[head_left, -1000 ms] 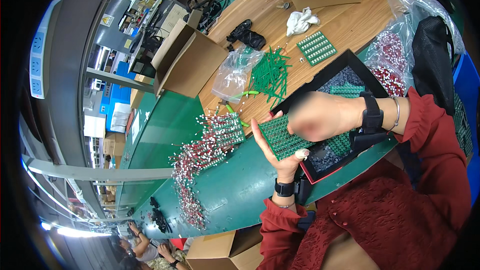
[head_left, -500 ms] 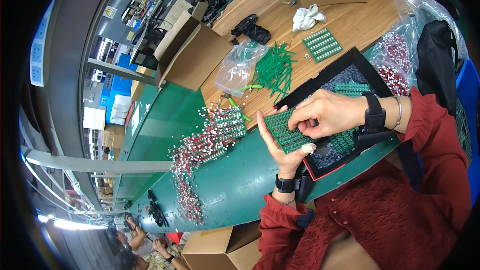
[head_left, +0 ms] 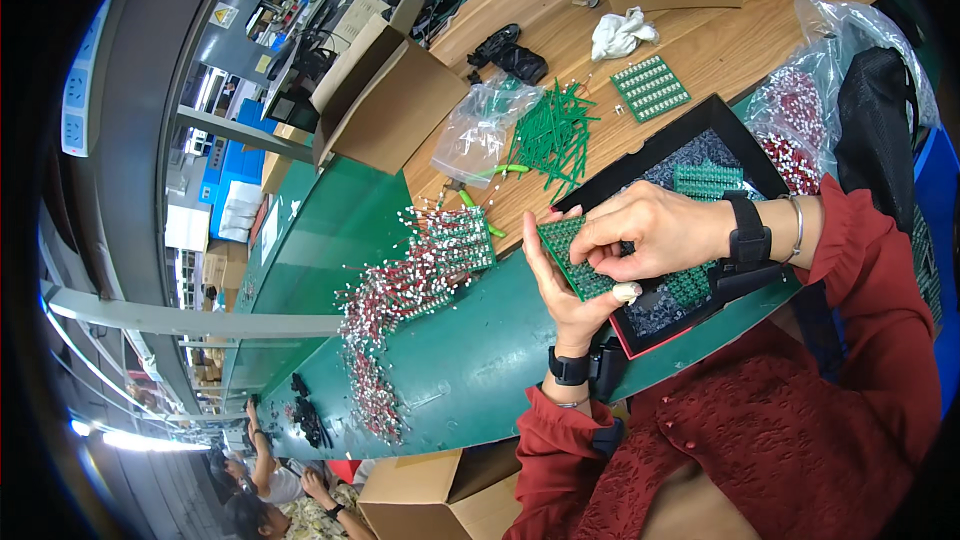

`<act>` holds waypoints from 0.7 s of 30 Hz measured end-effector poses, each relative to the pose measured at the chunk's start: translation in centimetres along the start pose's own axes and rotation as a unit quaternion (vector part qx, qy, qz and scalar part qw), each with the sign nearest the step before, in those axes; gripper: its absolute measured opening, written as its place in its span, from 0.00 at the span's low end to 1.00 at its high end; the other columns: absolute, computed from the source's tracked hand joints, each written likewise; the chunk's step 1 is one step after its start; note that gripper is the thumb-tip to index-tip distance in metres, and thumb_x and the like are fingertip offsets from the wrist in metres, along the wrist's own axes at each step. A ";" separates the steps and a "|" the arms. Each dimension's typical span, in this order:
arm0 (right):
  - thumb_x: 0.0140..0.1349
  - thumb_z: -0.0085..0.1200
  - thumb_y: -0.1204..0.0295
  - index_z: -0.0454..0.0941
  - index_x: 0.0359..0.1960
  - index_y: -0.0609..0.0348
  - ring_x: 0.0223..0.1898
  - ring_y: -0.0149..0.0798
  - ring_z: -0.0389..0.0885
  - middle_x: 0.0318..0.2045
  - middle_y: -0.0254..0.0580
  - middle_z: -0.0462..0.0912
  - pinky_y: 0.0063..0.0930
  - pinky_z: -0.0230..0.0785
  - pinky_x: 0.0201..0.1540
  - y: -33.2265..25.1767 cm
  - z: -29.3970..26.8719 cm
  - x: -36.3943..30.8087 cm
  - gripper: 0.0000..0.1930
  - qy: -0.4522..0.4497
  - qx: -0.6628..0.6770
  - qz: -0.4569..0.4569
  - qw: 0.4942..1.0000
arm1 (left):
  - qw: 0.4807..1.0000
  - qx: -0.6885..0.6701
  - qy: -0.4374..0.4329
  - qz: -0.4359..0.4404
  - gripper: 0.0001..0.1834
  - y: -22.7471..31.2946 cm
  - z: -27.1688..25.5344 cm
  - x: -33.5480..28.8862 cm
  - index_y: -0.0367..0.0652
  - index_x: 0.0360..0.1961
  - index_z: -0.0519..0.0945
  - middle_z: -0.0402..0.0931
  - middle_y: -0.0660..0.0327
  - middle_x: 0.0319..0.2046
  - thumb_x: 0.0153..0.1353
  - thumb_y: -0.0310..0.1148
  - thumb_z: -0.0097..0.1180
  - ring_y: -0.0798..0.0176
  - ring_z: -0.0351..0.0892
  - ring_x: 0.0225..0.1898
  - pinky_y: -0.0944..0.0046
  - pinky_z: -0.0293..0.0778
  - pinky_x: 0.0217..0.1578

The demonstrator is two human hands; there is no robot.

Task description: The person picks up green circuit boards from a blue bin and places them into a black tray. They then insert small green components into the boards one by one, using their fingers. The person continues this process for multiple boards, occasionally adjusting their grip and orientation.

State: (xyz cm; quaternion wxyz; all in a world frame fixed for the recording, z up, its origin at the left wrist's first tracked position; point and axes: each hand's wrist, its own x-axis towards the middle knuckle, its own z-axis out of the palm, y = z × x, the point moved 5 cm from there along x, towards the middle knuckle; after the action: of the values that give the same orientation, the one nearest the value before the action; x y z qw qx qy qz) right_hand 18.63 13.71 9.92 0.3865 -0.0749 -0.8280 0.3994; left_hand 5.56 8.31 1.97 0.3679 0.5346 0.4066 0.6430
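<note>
My left hand [head_left: 572, 305] is closed on a green circuit board panel [head_left: 562, 237] with rows of small parts, gripping it by its edges and tilting it. One thumb has a pale wrap at its tip. Over the board, my right hand [head_left: 655, 232] is bent with thumb and fingers pinched together against its face. Whatever sits between those fingertips is too small and hidden to make out. Beneath both hands lies a black box [head_left: 716, 120] with a red outer edge, holding many small dark parts [head_left: 650, 318] and several green boards [head_left: 708, 178].
Boards with red-and-white wires [head_left: 420, 260] spread over the green bench [head_left: 450, 360]. Green strips [head_left: 555, 135], a clear bag [head_left: 475, 135], green-handled pliers [head_left: 468, 200], a board panel [head_left: 651, 88] and a white cloth [head_left: 622, 35] lie beyond. Cardboard boxes [head_left: 395, 105] stand around. Co-workers [head_left: 290, 500] sit lower left.
The board in my left hand has tipped more steeply, and my right fingertips stay pinched against it. A co-worker's arm at lower left now reaches up.
</note>
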 end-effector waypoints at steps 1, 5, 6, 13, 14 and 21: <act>0.49 0.59 0.80 0.79 0.35 0.63 0.23 0.33 0.79 0.24 0.38 0.80 0.25 0.72 0.27 0.1 -0.1 0.0 0.09 -0.005 0.002 0.010 1.000 | 1.000 -0.002 -0.002 -0.002 0.75 0.0 0.0 0.0 0.37 0.71 0.42 0.61 0.53 0.59 0.27 0.42 0.83 0.51 0.66 0.61 0.54 0.64 0.61; 0.49 0.59 0.80 0.79 0.33 0.63 0.23 0.33 0.80 0.24 0.39 0.80 0.25 0.73 0.27 0.0 -0.7 -0.1 0.09 0.003 -0.005 0.020 1.000 | 1.000 -0.010 0.011 -0.010 0.77 -0.2 0.0 0.1 0.39 0.71 0.43 0.65 0.52 0.58 0.23 0.43 0.84 0.55 0.70 0.56 0.56 0.68 0.58; 0.49 0.59 0.80 0.79 0.33 0.63 0.24 0.33 0.80 0.24 0.39 0.80 0.25 0.73 0.27 -0.1 -0.8 -0.1 0.09 0.013 -0.010 0.015 1.000 | 1.000 -0.003 0.013 -0.006 0.77 -0.2 -0.1 0.0 0.39 0.71 0.43 0.64 0.53 0.58 0.23 0.44 0.84 0.55 0.70 0.56 0.56 0.68 0.58; 0.48 0.59 0.80 0.79 0.37 0.62 0.23 0.34 0.80 0.24 0.39 0.81 0.26 0.73 0.27 0.3 -0.3 -0.2 0.12 -0.034 0.008 0.041 0.999 | 1.000 -0.002 0.012 0.005 0.77 0.0 0.0 0.1 0.40 0.72 0.43 0.63 0.53 0.59 0.22 0.44 0.84 0.55 0.69 0.58 0.55 0.66 0.60; 0.48 0.59 0.80 0.79 0.37 0.62 0.23 0.33 0.80 0.24 0.38 0.81 0.26 0.73 0.27 0.3 -0.3 -0.2 0.12 -0.038 0.000 0.040 0.998 | 1.000 -0.006 0.013 0.007 0.77 0.0 0.0 0.2 0.40 0.72 0.43 0.63 0.53 0.59 0.22 0.44 0.84 0.55 0.69 0.58 0.55 0.66 0.60; 0.47 0.59 0.80 0.79 0.41 0.62 0.25 0.32 0.81 0.24 0.38 0.81 0.24 0.75 0.29 -0.3 -1.2 0.2 0.15 -0.007 -0.002 0.035 0.999 | 1.000 -0.002 0.008 -0.016 0.77 -0.4 -0.2 0.0 0.39 0.71 0.43 0.63 0.53 0.59 0.23 0.44 0.84 0.55 0.68 0.58 0.56 0.67 0.59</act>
State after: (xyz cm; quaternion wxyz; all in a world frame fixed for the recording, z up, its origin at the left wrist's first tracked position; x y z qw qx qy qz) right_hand 19.38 14.30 10.70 0.3663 -0.1014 -0.8284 0.4114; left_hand 5.36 8.48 1.63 0.3761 0.5220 0.4169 0.6421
